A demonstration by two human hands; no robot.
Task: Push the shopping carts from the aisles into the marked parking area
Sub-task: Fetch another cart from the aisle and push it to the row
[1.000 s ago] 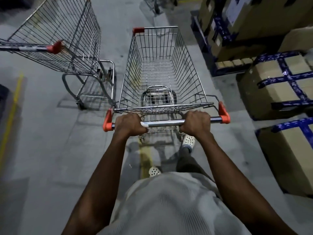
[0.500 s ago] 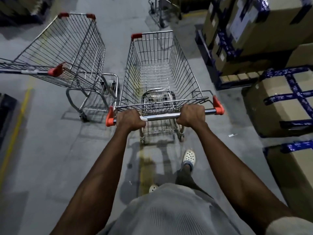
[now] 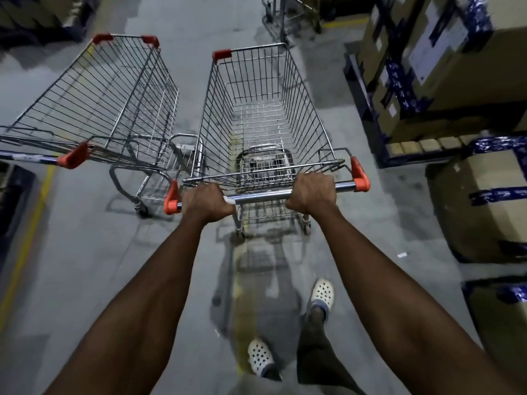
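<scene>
Left hand [image 3: 207, 203] and right hand [image 3: 311, 192] grip the cart handle [image 3: 259, 197] — second cart [image 3: 102, 98] close at ten o'clock, boxes [image 3: 482, 206] at three, floor [image 3: 194, 21] open at twelve.

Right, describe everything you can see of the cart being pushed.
The cart is an empty metal-wire basket, upright on the grey floor, with orange-red plastic at one far corner and both ends of its chrome handle. The left hand and right hand grip that handle. A second cart stands close on its left; boxes line its right.
</scene>
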